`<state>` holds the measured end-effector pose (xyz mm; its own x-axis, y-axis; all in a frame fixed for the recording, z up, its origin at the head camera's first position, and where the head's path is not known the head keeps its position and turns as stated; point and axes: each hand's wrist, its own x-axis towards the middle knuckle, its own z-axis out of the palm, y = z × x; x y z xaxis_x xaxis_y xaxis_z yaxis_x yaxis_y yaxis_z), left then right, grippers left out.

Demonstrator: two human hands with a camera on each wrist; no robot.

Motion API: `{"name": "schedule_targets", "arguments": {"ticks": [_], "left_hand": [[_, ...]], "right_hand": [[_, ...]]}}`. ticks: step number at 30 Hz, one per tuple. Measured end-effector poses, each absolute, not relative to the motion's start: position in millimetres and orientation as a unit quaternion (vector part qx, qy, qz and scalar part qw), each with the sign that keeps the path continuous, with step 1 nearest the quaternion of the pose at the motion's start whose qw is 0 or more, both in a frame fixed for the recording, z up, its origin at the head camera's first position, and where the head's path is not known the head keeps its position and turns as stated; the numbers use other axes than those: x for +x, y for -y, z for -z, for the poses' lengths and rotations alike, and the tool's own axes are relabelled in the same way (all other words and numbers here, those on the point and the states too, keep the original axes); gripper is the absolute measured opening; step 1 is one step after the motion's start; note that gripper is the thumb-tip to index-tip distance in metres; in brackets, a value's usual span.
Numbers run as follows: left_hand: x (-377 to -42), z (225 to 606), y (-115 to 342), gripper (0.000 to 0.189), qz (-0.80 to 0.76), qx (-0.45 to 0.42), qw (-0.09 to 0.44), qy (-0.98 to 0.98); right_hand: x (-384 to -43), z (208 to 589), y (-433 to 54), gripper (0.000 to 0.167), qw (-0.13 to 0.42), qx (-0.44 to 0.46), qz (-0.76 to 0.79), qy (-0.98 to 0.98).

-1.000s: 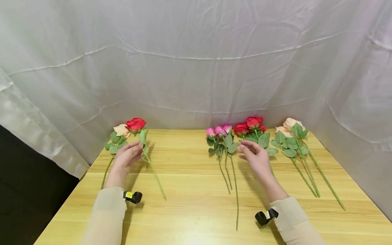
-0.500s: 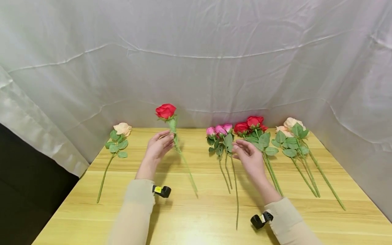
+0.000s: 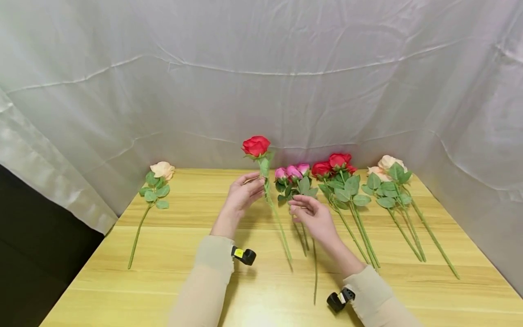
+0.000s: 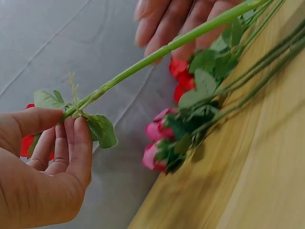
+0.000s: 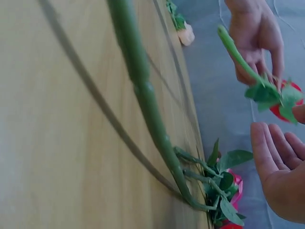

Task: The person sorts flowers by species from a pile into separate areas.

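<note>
My left hand (image 3: 243, 195) holds a red rose (image 3: 256, 146) above the table, bloom up and stem slanting down to the right. In the left wrist view, thumb and fingers pinch its green stem (image 4: 143, 63) just under the leaves. The right hand (image 3: 315, 220) hovers over the stems of several pink roses (image 3: 294, 172), covering part of them. Its fingers are loosely bent with nothing between them, and the right wrist view shows its palm (image 5: 286, 186) apart from the held rose. Just right of the pink ones lie several red roses (image 3: 340, 161).
A single peach rose (image 3: 162, 170) lies at the left of the wooden table (image 3: 171, 254). Several peach roses (image 3: 390, 164) lie at the right, stems toward the front. A grey-white cloth (image 3: 261, 91) hangs behind the table's back edge.
My left hand has lifted the red rose from beside the left peach rose and carried it right to the middle. The right hand has shifted left, from the red roses to the pink ones.
</note>
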<state>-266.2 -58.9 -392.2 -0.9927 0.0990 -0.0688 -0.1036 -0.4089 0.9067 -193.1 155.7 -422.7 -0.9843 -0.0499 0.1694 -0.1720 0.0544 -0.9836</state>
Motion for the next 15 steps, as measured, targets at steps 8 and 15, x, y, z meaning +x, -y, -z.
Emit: {"name": "schedule_targets", "arguments": {"ticks": [8, 15], "left_hand": [[-264, 398, 34, 0.036, -0.832, 0.011, 0.076, -0.55], [-258, 399, 28, 0.035, -0.824, 0.019, 0.078, -0.561]], "right_hand": [[-187, 425, -148, 0.04, 0.0, 0.078, -0.653, 0.753], [-187, 424, -148, 0.04, -0.03, 0.079, -0.629, 0.773]]}}
